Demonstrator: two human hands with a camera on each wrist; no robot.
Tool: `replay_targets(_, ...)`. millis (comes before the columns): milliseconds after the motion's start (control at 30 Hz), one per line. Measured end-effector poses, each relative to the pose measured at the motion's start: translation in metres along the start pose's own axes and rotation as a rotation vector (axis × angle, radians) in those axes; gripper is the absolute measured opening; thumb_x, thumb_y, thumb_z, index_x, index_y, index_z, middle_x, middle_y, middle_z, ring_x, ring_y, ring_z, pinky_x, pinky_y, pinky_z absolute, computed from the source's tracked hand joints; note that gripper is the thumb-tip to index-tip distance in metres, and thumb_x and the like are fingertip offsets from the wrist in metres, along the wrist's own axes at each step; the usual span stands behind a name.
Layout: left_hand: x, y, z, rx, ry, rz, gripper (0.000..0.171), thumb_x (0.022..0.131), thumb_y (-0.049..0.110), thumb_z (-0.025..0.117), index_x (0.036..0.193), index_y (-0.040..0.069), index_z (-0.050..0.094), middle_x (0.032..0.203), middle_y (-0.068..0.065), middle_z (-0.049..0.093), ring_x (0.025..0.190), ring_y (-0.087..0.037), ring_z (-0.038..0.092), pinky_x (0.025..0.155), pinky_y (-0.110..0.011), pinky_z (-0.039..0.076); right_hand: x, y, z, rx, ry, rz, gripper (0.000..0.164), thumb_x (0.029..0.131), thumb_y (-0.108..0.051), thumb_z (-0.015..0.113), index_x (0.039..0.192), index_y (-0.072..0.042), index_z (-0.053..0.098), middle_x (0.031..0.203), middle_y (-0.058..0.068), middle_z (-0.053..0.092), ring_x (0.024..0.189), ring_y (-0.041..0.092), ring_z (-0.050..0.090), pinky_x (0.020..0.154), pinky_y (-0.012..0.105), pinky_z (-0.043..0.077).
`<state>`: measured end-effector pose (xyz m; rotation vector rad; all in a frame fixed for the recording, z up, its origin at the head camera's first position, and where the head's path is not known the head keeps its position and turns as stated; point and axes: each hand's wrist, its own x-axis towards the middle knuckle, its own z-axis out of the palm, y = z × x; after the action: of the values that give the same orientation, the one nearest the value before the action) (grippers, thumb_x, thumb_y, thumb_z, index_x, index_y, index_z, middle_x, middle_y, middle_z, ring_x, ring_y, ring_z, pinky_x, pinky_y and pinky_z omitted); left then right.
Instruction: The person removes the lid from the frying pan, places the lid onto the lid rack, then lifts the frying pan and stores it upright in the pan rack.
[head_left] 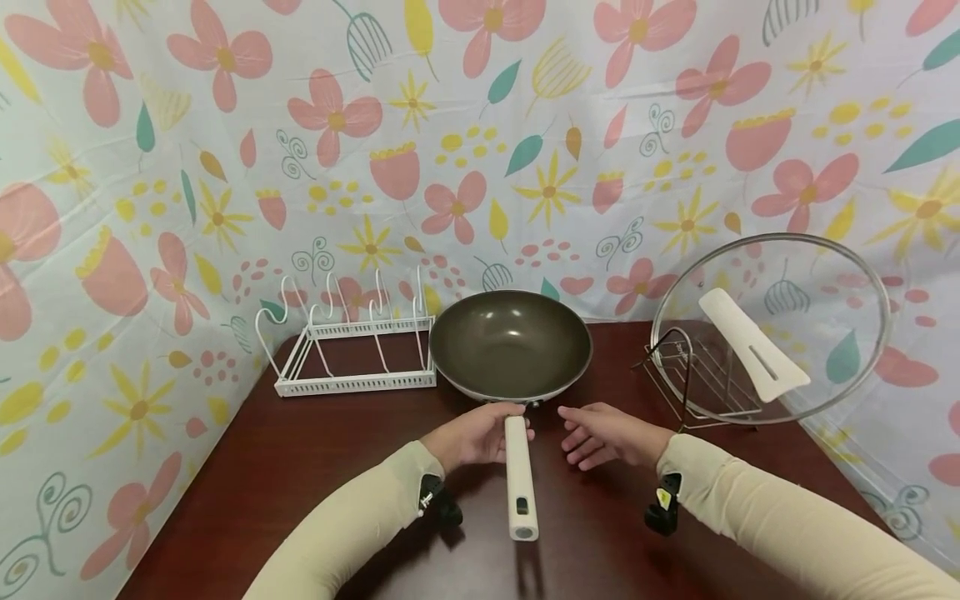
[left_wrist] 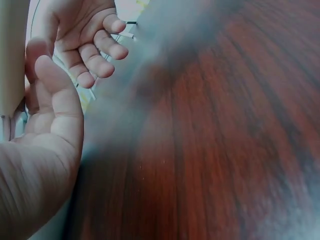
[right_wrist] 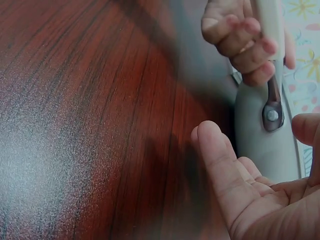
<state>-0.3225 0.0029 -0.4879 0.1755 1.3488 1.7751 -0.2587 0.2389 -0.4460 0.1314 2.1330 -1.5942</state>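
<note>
A wok (head_left: pixel 512 346) with a dark inside, a pale outside and a long cream handle (head_left: pixel 521 483) is at the middle of the table, its handle pointing toward me. My left hand (head_left: pixel 480 435) grips the handle close to the wok's rim. In the right wrist view, the fingers (right_wrist: pixel 245 42) of that hand curl round the handle, just behind the bolted metal bracket (right_wrist: pixel 272 114). To the right of the handle, my right hand (head_left: pixel 611 435) holds nothing, its fingers spread and relaxed and its palm toward the handle.
A white wire rack (head_left: pixel 356 383) stands left of the wok, very near it. At the right, a glass lid (head_left: pixel 840 333) with a cream handle leans upright in a dark wire stand (head_left: pixel 684 383). A flowered cloth (head_left: pixel 465 125) hangs behind the dark red table (head_left: pixel 300 467).
</note>
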Motion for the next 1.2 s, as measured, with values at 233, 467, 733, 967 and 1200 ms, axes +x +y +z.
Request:
replay_targets(233,0.013,-0.005,0.007,-0.185,-0.029,0.064,0.021,0.099,0.017,0.047,0.082,0.013,0.059,0.075,0.003,0.059,0.070,-0.012,0.060,0.073,-0.027,0.052,0.001,0.003,0.003,0.010,0.004,0.005,0.062,0.104,-0.043,0.051,0.130,0.013,0.045,0.104,0.024,0.069,0.084,0.030,0.072,0.073,0.043,0.060)
replay_targets(467,0.018,-0.010,0.015,-0.294,-0.046,0.122,0.021,0.097,0.015,0.048,0.079,0.014,0.058,0.064,0.010,0.054,0.061,-0.005,0.056,0.063,-0.021,0.050,0.000,0.008,0.005,0.011,-0.010,0.014,0.059,0.105,-0.042,0.050,0.128,0.012,0.045,0.103,0.024,0.069,0.083,0.030,0.072,0.071,0.042,0.060)
replay_targets(733,0.016,-0.006,0.015,-0.503,-0.245,0.110,0.030,0.104,0.014,0.036,0.079,0.013,0.051,0.061,0.009,0.049,0.050,-0.003,0.055,0.058,-0.018,0.050,-0.002,0.009,0.006,0.007,-0.003,0.023,0.057,0.105,-0.042,0.051,0.126,0.011,0.047,0.101,0.023,0.069,0.082,0.030,0.072,0.070,0.042,0.060)
replay_targets(967,0.011,-0.001,0.021,-0.690,-0.346,0.049,0.035,0.105,0.015,0.027,0.075,0.011,0.044,0.057,0.006,0.041,0.045,-0.007,0.046,0.050,-0.022,0.046,0.000,0.011,0.007,0.008,-0.010,0.024,0.056,0.104,-0.042,0.051,0.124,0.010,0.048,0.100,0.022,0.069,0.080,0.028,0.072,0.070,0.042,0.060)
replay_targets(1200,0.009,0.000,0.025,-0.816,-0.363,-0.013,0.037,0.106,0.020,0.027,0.073,0.011,0.041,0.055,0.004,0.040,0.042,-0.010,0.044,0.043,-0.024,0.045,-0.004,0.007,0.006,-0.005,-0.031,0.018,0.058,0.104,-0.043,0.052,0.125,0.010,0.049,0.100,0.021,0.069,0.081,0.029,0.072,0.071,0.043,0.060)
